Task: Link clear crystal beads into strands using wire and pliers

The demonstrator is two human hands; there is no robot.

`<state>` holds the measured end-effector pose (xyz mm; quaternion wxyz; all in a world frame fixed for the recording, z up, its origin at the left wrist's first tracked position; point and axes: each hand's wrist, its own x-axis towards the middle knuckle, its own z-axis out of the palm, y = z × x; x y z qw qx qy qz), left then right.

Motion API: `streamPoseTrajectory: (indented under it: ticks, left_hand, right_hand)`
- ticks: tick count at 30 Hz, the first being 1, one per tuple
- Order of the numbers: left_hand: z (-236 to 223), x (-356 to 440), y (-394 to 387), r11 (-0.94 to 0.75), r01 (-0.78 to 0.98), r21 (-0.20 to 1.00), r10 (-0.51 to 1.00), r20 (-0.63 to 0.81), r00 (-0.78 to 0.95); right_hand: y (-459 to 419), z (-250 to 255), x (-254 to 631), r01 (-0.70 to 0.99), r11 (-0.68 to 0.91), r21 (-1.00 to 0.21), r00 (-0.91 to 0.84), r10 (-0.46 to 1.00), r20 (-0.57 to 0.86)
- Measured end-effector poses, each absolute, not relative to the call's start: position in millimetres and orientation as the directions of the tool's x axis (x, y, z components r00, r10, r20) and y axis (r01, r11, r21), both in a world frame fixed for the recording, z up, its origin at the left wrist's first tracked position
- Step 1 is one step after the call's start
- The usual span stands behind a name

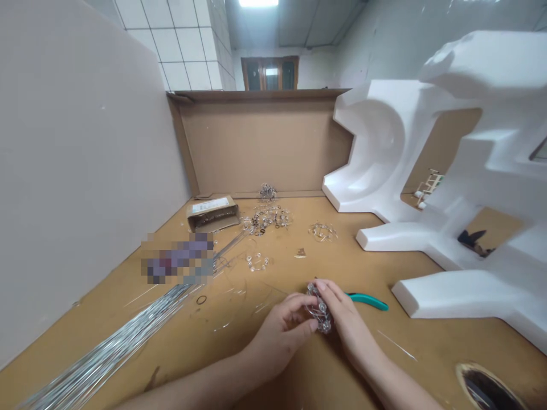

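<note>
Between my two hands is a small piece of thin wire strung with clear beads (pixel 323 326), lifted in front of me. My left hand (pixel 294 322) pinches its left side between thumb and fingers. From the right, my right hand (pixel 337 304) presses against the same piece, fingers curled over its top; the fingertips are partly hidden. A teal handle (pixel 368 300), seemingly of pliers, sticks out behind my right hand on the table, its other end hidden. A beaded wire ring (pixel 257 262) lies flat beyond my left hand.
A bundle of silvery wires (pixel 141 324) runs along the left. Farther back are a heap of beaded wire pieces (pixel 269 216), another beaded ring (pixel 323 232) and a small open cardboard box (pixel 213 213). White foam blocks (pixel 453 293) border the right; a dark hole (pixel 487 390) is front right.
</note>
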<state>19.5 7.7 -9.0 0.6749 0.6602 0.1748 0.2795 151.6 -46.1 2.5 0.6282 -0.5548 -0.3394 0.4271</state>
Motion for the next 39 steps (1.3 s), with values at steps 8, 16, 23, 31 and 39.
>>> streamPoseTrajectory:
  ticks: [8, 16, 23, 31, 39]
  left_hand:
    - [-4.0, 20.8, 14.7, 0.196, -0.166, 0.966, 0.517, 0.042, 0.855]
    - [2.9, 17.9, 17.2, 0.206, -0.037, 0.978, 0.533, -0.08, 0.842]
    - [10.7, 16.2, 17.7, 0.111, 0.005, 0.994, 0.572, -0.068, 0.818]
    - [6.6, 16.5, 15.6, -0.016, -0.042, 0.999, 0.654, 0.043, 0.756]
    - [25.8, 7.8, 26.5, 0.072, -0.046, 0.996, 0.556, -0.002, 0.831]
  right_hand:
    - [-44.5, 1.1, 153.0, -0.341, -0.094, -0.935, 0.278, 0.94, -0.196]
    - [-44.1, 0.0, 161.4, -0.411, -0.076, -0.908, 0.225, 0.957, -0.182]
    - [-49.0, 4.9, 168.7, -0.444, -0.068, -0.893, 0.06, 0.993, -0.105]
    - [-45.0, 2.1, 170.1, -0.496, -0.108, -0.862, 0.075, 0.983, -0.166]
    - [-45.1, 4.6, 171.9, -0.503, -0.084, -0.86, 0.067, 0.988, -0.136]
